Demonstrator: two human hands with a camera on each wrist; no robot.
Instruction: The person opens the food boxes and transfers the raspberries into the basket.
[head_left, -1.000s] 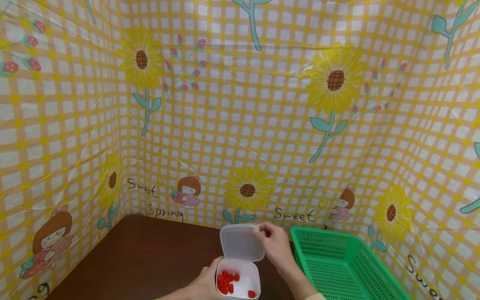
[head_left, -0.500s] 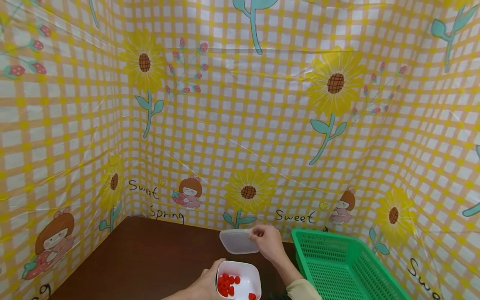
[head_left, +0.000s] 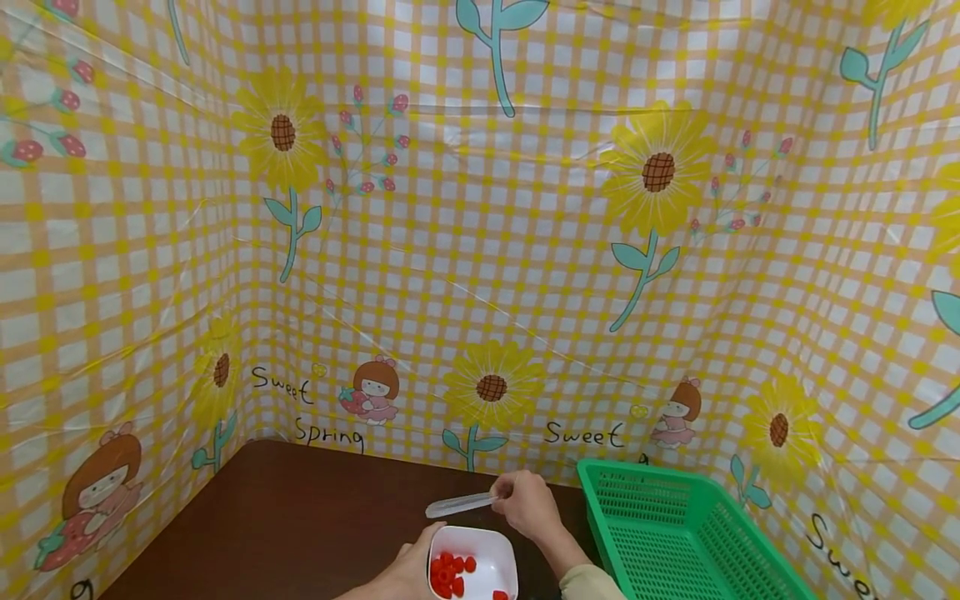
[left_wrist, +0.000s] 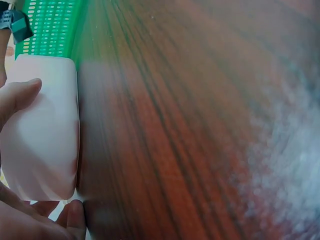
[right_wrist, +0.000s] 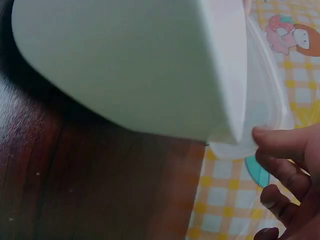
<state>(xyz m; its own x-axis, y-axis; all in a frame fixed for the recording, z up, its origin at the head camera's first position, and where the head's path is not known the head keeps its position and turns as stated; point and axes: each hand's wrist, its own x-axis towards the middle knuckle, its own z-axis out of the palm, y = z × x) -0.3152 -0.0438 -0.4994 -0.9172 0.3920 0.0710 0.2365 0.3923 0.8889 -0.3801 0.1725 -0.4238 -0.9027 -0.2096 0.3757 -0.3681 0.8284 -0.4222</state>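
Note:
In the head view a square white container (head_left: pixel 491 550) sits at the bottom middle. Small red berries (head_left: pixel 444 571), raspberry-like, lie heaped at its left side, with one apart at the lower right. My left hand (head_left: pixel 401 573) grips the container from the left; the left wrist view shows the thumb (left_wrist: pixel 22 95) across its pale side wall (left_wrist: pixel 42 135) and fingers curled below. Just beyond the container, my right hand (head_left: pixel 528 504) pinches a translucent lid (head_left: pixel 459 504) by its right edge. The lid is tilted nearly edge-on there, and the right wrist view shows it partly hidden behind the container (right_wrist: pixel 115 65).
A green slatted plastic basket (head_left: pixel 660 542) stands on the right, close to my right forearm. Below everything is a dark brown wooden table (head_left: pixel 300 517). Yellow checked cloth (head_left: pixel 450 275) with printed sunflowers hangs around the back and both sides.
The lid has come away from the container's far rim and tipped from facing me to nearly edge-on, as my right hand moved slightly down and left. The left hand keeps its grip on the container.

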